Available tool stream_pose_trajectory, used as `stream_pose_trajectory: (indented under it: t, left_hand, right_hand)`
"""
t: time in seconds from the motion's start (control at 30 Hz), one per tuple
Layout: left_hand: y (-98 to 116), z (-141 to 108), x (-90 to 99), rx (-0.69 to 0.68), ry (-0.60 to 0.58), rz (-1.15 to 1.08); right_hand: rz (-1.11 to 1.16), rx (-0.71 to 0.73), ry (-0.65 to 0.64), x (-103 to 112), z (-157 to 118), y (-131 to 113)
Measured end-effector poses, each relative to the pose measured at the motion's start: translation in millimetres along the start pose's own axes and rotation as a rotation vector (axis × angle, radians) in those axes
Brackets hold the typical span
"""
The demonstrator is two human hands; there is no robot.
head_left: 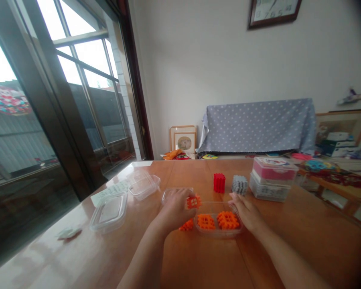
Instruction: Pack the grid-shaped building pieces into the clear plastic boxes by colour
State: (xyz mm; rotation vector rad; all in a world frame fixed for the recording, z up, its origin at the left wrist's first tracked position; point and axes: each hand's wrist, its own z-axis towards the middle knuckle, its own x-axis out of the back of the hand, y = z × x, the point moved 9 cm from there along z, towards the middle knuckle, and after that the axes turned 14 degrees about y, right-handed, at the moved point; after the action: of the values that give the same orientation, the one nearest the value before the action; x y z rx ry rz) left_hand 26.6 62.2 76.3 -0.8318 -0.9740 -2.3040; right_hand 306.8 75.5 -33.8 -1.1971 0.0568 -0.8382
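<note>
My left hand is closed on an orange lattice building block, held just above the left side of a clear plastic container. Inside that container lie two orange lattice stacks, a left one and a right one. More orange pieces rest on the table, partly hidden by my left wrist. My right hand has its fingers stretched out beside the container's right rim, holding nothing; whether it touches the rim I cannot tell.
Behind the container stand a red block stack and a grey one. Stacked clear boxes are at the right. A clear lid or tray sits behind my left hand. More clear containers and a paper sheet lie left.
</note>
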Motion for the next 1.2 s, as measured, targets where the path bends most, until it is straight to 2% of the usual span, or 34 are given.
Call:
stream_pose_trajectory:
  t: [0.13,0.27,0.47,0.63,0.77,0.93,1.07,1.2]
  left_hand:
    - [22.1,-4.9,-25.1,-0.071,-0.09,-0.002]
    - [19.9,-10.9,-44.5,-0.06,-0.177,0.005]
    - [14.6,-9.9,-45.7,-0.037,-0.193,0.022]
    - [11.6,-9.9,-43.6,-0.023,-0.19,0.033]
    - [4.8,-7.7,-34.9,-0.013,-0.126,-0.023]
    - [-9.7,-0.5,-18.3,0.008,0.04,-0.045]
    - [-20.3,-1.1,-22.5,0.042,0.023,-0.035]
    - [-28.6,-3.3,-27.3,0.101,-0.017,-0.043]
  right_hand:
    - [0.045,-0.032,-0.047,-3.4,-1.3,-0.4]
    - [0.044,-0.041,-0.052,-0.9,-1.5,-4.9]
    - [0.058,-0.038,-0.044,1.7,-3.5,-11.4]
    - [0.036,0.026,-0.023,4.9,-4.9,-19.8]
    - [0.047,0.173,-0.014,12.7,-11.6,-47.4]
    - [0.006,0.488,-0.157,9.1,-44.2,-102.8]
    - [-0.128,0.649,-0.297,-6.8,-73.6,-130.1]
    - [-0.243,0.714,-0.423,-24.1,-89.9,-139.3]
